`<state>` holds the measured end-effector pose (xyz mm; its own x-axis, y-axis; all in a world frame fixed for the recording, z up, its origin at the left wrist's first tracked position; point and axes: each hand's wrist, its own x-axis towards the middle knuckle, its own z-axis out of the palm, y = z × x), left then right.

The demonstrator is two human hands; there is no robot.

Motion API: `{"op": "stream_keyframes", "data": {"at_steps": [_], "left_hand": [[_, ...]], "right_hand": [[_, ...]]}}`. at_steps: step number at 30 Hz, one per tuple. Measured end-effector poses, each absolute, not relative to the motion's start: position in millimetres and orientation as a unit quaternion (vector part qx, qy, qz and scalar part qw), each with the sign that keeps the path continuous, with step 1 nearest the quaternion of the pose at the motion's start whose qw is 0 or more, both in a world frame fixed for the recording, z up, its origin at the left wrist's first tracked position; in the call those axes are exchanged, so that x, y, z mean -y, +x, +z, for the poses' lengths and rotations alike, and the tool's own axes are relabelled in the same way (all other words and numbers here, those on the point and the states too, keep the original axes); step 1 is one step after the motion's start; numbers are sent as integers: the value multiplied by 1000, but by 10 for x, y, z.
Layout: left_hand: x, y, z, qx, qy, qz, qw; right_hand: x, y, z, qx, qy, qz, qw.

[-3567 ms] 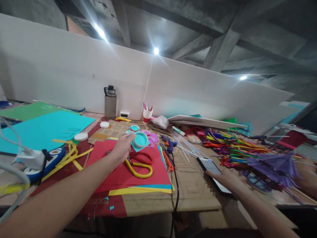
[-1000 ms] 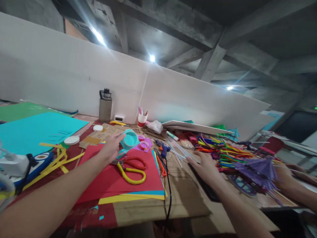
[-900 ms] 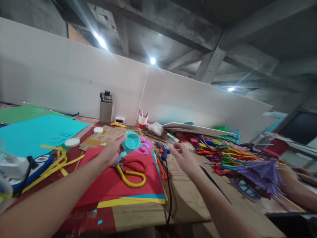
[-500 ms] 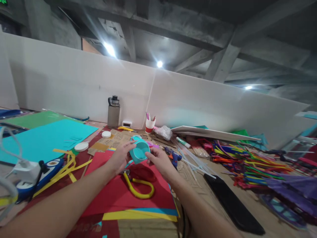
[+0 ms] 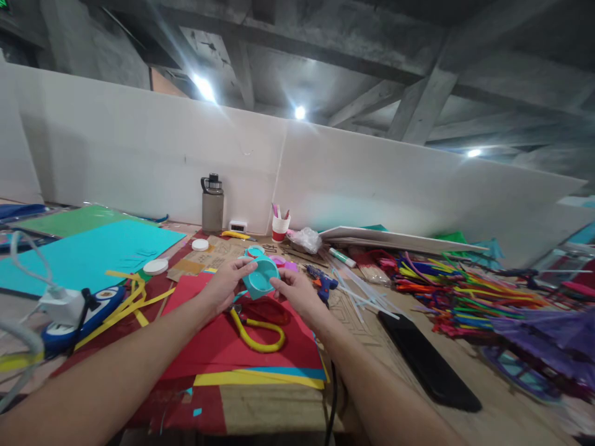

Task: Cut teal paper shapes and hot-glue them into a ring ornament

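Observation:
Between both hands is a small turquoise round cup point(image 5: 261, 277), apparently of paper, tilted so that its inside shows. My left hand point(image 5: 231, 280) grips its left side, thumb at the rim. On the right side the fingers of my right hand point(image 5: 292, 290) pinch the rim. Below them, scissors with yellow handles point(image 5: 260, 341) lie on a stack of red paper point(image 5: 209, 350), with yellow and blue sheets under it. Just behind the cup are a second turquoise round piece point(image 5: 255, 251) and pink round pieces point(image 5: 289, 266).
A blue glue gun point(image 5: 326, 285) and clear glue sticks point(image 5: 360, 294) lie to the right, near a black phone point(image 5: 427, 362) and coloured pipe cleaners point(image 5: 474, 297). At the back stand a bottle point(image 5: 212, 207) and a paper cup with pens point(image 5: 279, 229). Turquoise sheets point(image 5: 93, 254) cover the left.
The view has shifted slightly, so the table things sit a little higher. Both hands still hold the turquoise cup, which is turned slightly.

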<state>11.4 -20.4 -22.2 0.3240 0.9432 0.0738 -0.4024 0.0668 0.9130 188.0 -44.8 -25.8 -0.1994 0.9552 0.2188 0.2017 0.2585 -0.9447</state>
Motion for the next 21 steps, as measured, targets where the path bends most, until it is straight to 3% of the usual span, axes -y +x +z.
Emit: {"op": "stream_keyframes", "data": {"at_steps": [21], "left_hand": [[243,179,-288,-295,450,531,655]], "right_hand": [[507,1843,-249,629,-446,439,462]]}}
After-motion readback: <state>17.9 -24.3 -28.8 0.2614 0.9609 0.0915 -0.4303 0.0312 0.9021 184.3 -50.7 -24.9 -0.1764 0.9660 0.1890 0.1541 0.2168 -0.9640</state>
